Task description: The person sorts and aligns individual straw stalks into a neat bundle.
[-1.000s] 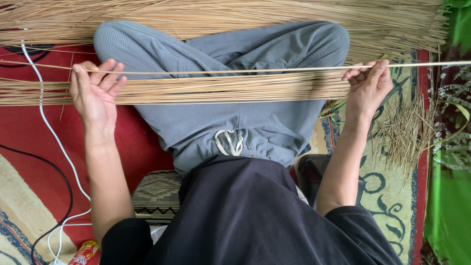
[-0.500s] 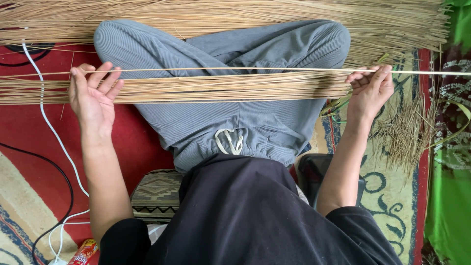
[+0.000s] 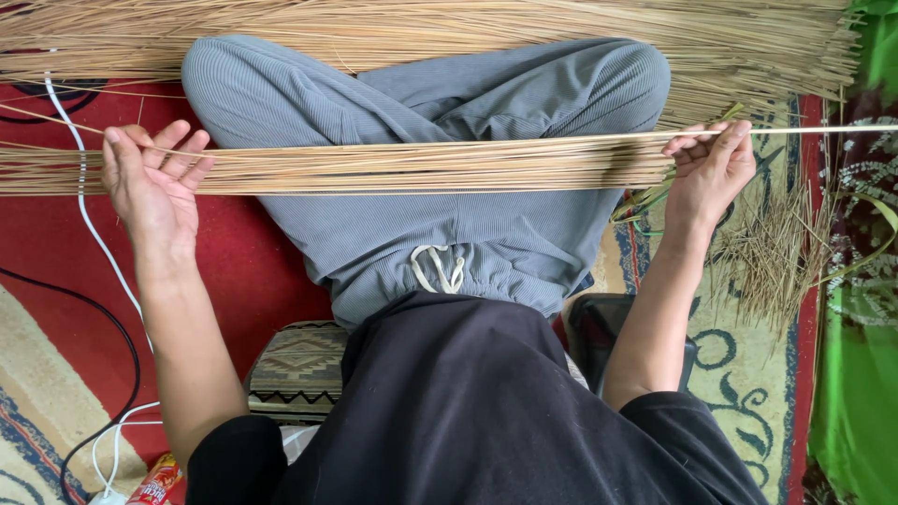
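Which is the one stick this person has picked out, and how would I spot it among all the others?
Find the grey trousers, with a flat bundle of straw-coloured sticks across the lap. Just above it one thin pale stick runs alone from the left hand to the right hand, reaching beyond the bundle's end.

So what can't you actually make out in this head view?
- Left ends of the stick bundle: cut off by the picture's left edge.
- Left hand palm: turned away, so its grip is unclear.
- Right hand fingertips: curled around a single thin stick, hidden.
- Feet: tucked under the grey trousers.
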